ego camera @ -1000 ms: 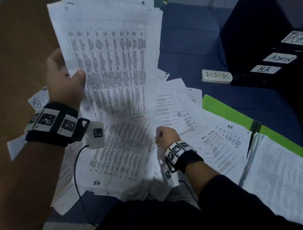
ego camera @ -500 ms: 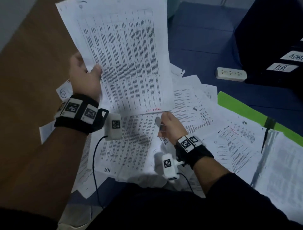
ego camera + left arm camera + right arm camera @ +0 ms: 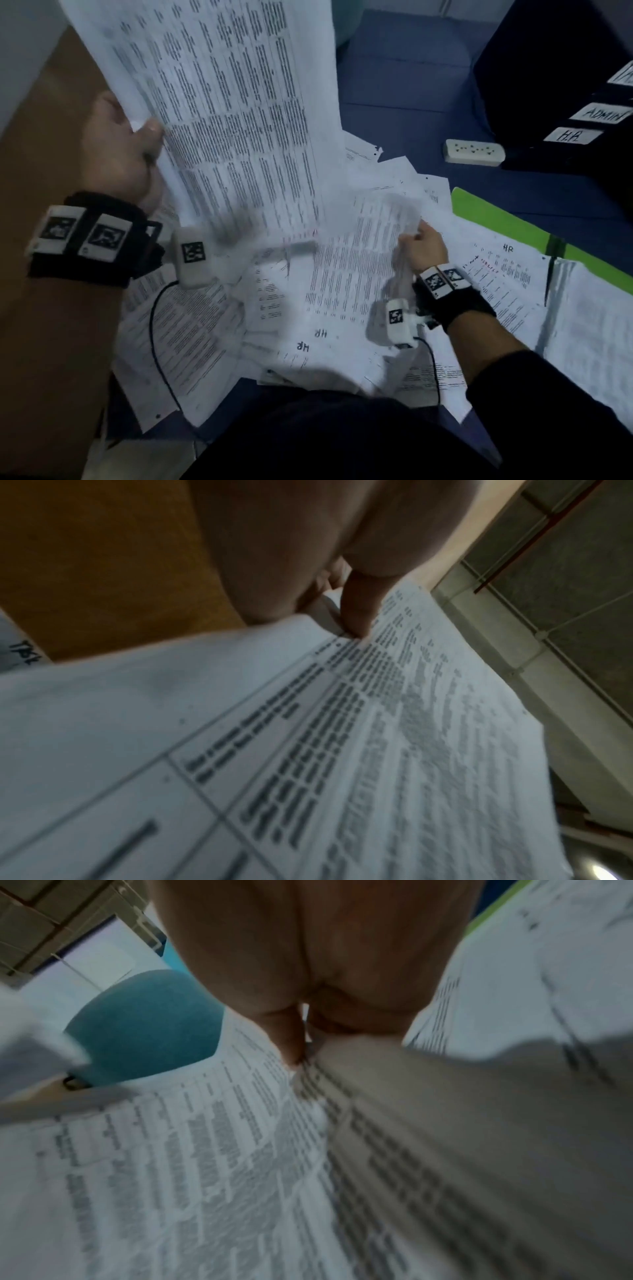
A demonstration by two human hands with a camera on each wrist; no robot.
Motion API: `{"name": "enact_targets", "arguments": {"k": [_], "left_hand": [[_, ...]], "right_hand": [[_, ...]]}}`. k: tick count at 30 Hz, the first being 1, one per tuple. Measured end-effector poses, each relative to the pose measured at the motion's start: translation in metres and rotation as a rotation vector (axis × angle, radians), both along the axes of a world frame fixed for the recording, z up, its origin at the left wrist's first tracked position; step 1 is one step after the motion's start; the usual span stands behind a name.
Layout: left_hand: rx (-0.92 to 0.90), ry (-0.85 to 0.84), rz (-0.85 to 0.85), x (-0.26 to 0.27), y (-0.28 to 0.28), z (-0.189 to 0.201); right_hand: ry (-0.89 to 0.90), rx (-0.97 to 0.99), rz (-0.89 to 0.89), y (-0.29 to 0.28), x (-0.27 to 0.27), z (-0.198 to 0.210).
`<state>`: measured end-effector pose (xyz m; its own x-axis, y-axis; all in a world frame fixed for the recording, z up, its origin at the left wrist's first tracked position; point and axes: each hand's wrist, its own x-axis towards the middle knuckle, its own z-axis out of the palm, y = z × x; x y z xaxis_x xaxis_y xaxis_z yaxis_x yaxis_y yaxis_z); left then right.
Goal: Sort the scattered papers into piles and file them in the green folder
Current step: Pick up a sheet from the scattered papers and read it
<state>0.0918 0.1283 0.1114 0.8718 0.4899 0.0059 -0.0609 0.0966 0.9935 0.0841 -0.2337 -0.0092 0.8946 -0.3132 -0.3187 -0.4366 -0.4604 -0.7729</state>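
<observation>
My left hand [image 3: 133, 150] holds up a stack of printed table sheets [image 3: 233, 113] by its left edge, thumb on top; the left wrist view shows the thumb [image 3: 359, 610] pressing the held sheets [image 3: 342, 750]. My right hand [image 3: 419, 245] pinches the edge of another printed sheet [image 3: 356, 270] and lifts it off the scattered papers [image 3: 212, 335]; the right wrist view shows this lifted sheet [image 3: 205, 1164] close up. The open green folder [image 3: 496, 219] lies at the right with HR-marked pages [image 3: 503, 274] on it.
A white power strip [image 3: 474, 152] lies on the blue floor mat [image 3: 404, 113]. Dark trays with ADMIN [image 3: 604, 114] and H.R. labels [image 3: 570, 135] stand at the upper right. A brown surface [image 3: 44, 144] runs along the left. A teal round seat [image 3: 143, 1026] is behind the papers.
My left hand raised its stack higher and closer. My right hand moved right and picked up a sheet from the pile.
</observation>
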Motion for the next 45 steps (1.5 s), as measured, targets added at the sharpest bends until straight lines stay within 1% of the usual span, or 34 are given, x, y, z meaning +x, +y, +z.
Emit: {"name": "enact_targets", "arguments": {"k": [2,5,6,7,8,10,11,14,15,16,18,19,20,21,22,24,27,30,32,34,36,38,40,43,45], "left_hand": [[0.059,0.090,-0.081,-0.004,-0.003,-0.012],[0.236,0.272,-0.254,-0.015,-0.022,-0.046],[0.301,0.333,-0.283,-0.019,-0.030,-0.058],[0.332,0.392,-0.285,-0.022,-0.039,-0.070],[0.323,0.442,-0.280,-0.026,-0.047,-0.081],[0.307,0.512,-0.289,-0.031,-0.061,-0.096],[0.320,0.548,-0.294,-0.032,-0.065,-0.102],[0.326,0.609,-0.266,-0.034,-0.072,-0.113],[0.360,0.622,-0.267,-0.034,-0.072,-0.113],[0.396,0.625,-0.271,-0.034,-0.071,-0.113],[0.496,0.630,-0.312,-0.032,-0.068,-0.113],[0.550,0.623,-0.335,-0.031,-0.068,-0.113],[0.583,0.615,-0.350,-0.031,-0.068,-0.112],[0.576,0.614,-0.362,-0.033,-0.068,-0.112],[0.571,0.606,-0.376,-0.033,-0.069,-0.111],[0.595,0.580,-0.421,-0.033,-0.071,-0.110],[0.615,0.559,-0.473,-0.031,-0.073,-0.106],[0.642,0.536,-0.503,-0.027,-0.071,-0.098],[0.656,0.523,-0.523,-0.024,-0.070,-0.090],[0.660,0.493,-0.538,-0.019,-0.072,-0.082],[0.697,0.435,-0.538,-0.013,-0.076,-0.077],[0.753,0.374,-0.518,-0.003,-0.083,-0.071],[0.778,0.308,-0.542,0.006,-0.091,-0.062],[0.808,0.197,-0.613,0.017,-0.101,-0.050],[0.806,0.137,-0.628,0.024,-0.107,-0.040]], "right_hand": [[-0.045,-0.029,0.015,-0.004,0.013,0.005],[-0.107,0.075,0.055,0.010,0.023,0.016],[-0.128,0.129,0.080,0.017,0.022,0.021],[-0.146,0.199,0.107,0.024,0.022,0.026],[-0.150,0.295,0.121,0.030,0.020,0.031],[-0.126,0.523,0.102,0.038,0.018,0.035],[-0.101,0.589,0.093,0.039,0.018,0.035],[-0.005,0.564,0.116,0.033,0.020,0.025],[0.033,0.508,0.096,0.025,0.025,0.018],[0.069,0.375,0.063,0.015,0.031,0.010],[0.175,-0.122,0.023,-0.009,0.044,-0.013],[0.253,-0.355,0.035,-0.018,0.047,-0.022],[0.338,-0.527,0.071,-0.023,0.048,-0.031],[0.407,-0.637,0.126,-0.025,0.045,-0.039],[0.457,-0.679,0.167,-0.022,0.044,-0.044],[0.481,-0.662,0.154,-0.018,0.040,-0.052],[0.408,-0.492,0.067,-0.024,0.043,-0.055],[0.288,-0.372,0.154,-0.043,0.042,-0.048],[0.130,-0.288,0.210,-0.053,0.038,-0.035],[-0.023,-0.111,0.219,-0.059,0.033,-0.014],[-0.095,0.005,0.251,-0.063,0.028,0.011],[-0.140,0.035,0.331,-0.066,0.028,0.031],[-0.173,0.059,0.404,-0.070,0.029,0.046],[-0.224,0.014,0.486,-0.075,0.025,0.070],[-0.287,-0.032,0.505,-0.081,0.023,0.087]]}}
